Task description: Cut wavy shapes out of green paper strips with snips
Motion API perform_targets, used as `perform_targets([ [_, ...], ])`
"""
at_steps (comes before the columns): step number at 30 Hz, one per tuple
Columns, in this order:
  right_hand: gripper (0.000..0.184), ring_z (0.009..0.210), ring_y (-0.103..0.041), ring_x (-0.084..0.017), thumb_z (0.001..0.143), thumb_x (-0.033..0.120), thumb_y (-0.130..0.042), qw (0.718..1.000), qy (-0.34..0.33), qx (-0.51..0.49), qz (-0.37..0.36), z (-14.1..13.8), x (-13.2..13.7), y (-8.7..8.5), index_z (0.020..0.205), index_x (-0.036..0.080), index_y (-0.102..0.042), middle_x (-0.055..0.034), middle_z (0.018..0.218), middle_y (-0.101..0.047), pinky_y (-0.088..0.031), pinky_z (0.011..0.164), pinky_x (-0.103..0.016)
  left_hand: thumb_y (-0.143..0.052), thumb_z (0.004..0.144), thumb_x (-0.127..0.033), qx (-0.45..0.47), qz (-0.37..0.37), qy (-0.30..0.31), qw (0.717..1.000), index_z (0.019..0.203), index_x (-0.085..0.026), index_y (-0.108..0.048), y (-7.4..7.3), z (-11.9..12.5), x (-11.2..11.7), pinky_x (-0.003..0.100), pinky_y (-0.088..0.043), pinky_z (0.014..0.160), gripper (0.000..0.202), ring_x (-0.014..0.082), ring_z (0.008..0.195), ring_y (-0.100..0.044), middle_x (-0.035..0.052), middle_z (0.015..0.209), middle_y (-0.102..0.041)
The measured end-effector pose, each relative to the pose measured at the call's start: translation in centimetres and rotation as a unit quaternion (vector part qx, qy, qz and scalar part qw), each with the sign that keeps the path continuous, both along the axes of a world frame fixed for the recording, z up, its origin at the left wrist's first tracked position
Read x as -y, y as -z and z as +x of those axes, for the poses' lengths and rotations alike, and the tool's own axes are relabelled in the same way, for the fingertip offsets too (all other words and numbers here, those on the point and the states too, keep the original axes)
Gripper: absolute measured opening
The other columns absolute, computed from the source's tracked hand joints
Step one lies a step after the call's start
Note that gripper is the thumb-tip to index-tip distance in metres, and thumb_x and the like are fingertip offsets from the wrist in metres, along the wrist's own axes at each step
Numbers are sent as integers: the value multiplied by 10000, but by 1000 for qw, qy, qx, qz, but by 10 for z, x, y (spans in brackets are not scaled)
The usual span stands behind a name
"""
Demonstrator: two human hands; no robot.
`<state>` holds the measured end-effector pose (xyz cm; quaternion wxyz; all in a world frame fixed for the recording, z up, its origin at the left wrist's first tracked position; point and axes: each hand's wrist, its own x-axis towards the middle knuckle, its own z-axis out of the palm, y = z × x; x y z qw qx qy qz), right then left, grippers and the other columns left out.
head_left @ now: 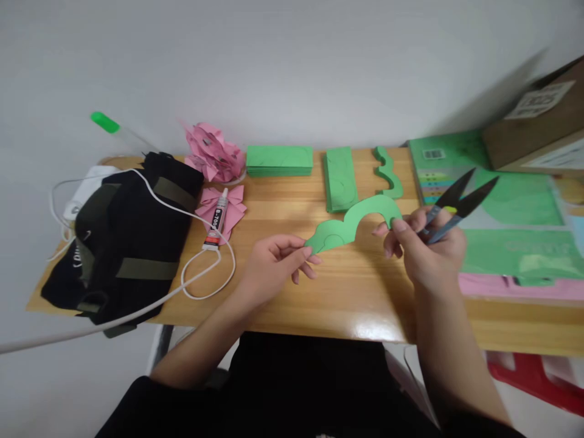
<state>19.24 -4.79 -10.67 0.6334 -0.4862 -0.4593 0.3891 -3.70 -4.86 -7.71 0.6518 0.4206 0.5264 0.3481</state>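
A curved strip of green foam paper (pixel 360 220) is held above the wooden table (pixel 347 292) by both hands. My left hand (pixel 274 267) pinches its left end between thumb and fingers. My right hand (pixel 424 246) pinches the right end with thumb and forefinger, and its other fingers are closed round a pair of small scissors (pixel 456 204) whose dark blades point up and to the right, apart.
Stacks of green cut pieces (pixel 279 160), (pixel 340 179) and a wavy offcut (pixel 387 171) lie at the back. Pink paper flowers (pixel 214 152), a glue tube (pixel 216 220), a black bag (pixel 132 231) with a white cable (pixel 201 286) at left. Coloured paper sheets (pixel 511 243) and a cardboard box (pixel 538 121) at right.
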Motion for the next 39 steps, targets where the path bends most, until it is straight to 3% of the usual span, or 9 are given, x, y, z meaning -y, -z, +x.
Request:
perform_targets([
  [7, 421, 432, -637, -158, 757, 386, -852, 999, 37, -12, 23, -2, 2, -2, 718, 243, -458, 83, 530, -521, -372, 314, -225, -727, 743, -250, 13, 29, -2, 999, 730, -159, -641, -4, 3, 3, 179, -454, 414, 126, 130, 512, -697, 41, 706, -772],
  [12, 445, 355, -566, -127, 737, 391, -866, 998, 53, -24, 38, -5, 4, -10, 708, 245, -446, 107, 523, -491, -438, 373, -265, -720, 754, -249, 29, 54, 3, 998, 737, -167, -648, -8, 1, 4, 184, -461, 420, 111, 135, 518, -704, 37, 707, -774],
  [15, 428, 352, -551, -119, 739, 400, -860, 995, 79, -25, 50, -7, 4, -14, 725, 244, -462, 90, 571, -541, -426, 370, -265, -726, 763, -269, 31, 64, 4, 997, 736, -168, -654, -10, 0, 4, 194, -465, 422, 127, 143, 520, -704, 46, 716, -777],
  [19, 419, 378, -536, -131, 868, 574, -661, 987, 132, -22, 85, -13, 8, -13, 708, 243, -460, 26, 638, -620, -359, 339, -266, -727, 771, -288, 36, 76, 8, 996, 721, -168, -669, -14, -1, 4, 200, -472, 424, 142, 141, 510, -697, 49, 707, -775],
  [22, 438, 400, -491, -142, 959, 550, -521, 986, 139, -3, 94, -21, 16, -8, 655, 243, -448, 18, 557, -565, -338, 367, -275, -722, 774, -293, 40, 77, 3, 996, 707, -171, -668, -15, -1, 5, 198, -471, 423, 150, 135, 495, -687, 42, 678, -767],
  [26, 358, 455, -463, -144, 898, 451, -667, 994, 80, 38, 62, -34, 30, 3, 644, 223, -559, 18, 538, -514, -348, 419, -283, -731, 769, -330, 38, 75, 1, 996, 696, -170, -655, -15, 0, 6, 212, -466, 418, 192, 142, 487, -679, 58, 688, -774],
  [30, 246, 430, -413, -129, 873, 447, -698, 998, 45, 48, 23, -47, 34, 9, 814, 208, -686, 40, 538, -486, -331, 420, -281, -745, 760, -361, 41, 73, 7, 996, 705, -178, -628, -15, 0, 8, 224, -462, 415, 224, 149, 483, -676, 63, 692, -778],
  [33, 273, 431, -370, -124, 863, 485, -698, 998, 39, 40, 6, -55, 32, 5, 807, 218, -681, 56, 527, -426, -327, 422, -282, -741, 757, -357, 38, 62, 14, 997, 695, -181, -622, -16, 0, 10, 222, -458, 413, 221, 145, 477, -674, 60, 687, -776],
  [39, 296, 491, -363, -115, 802, 389, -793, 999, 48, 17, -19, -61, 29, -11, 653, 223, -598, 47, 567, -419, -306, 453, -268, -748, 722, -292, 58, 49, -6, 997, 700, -180, -610, -21, -1, 13, 208, -437, 392, 179, 144, 448, -670, 45, 662, -774],
])
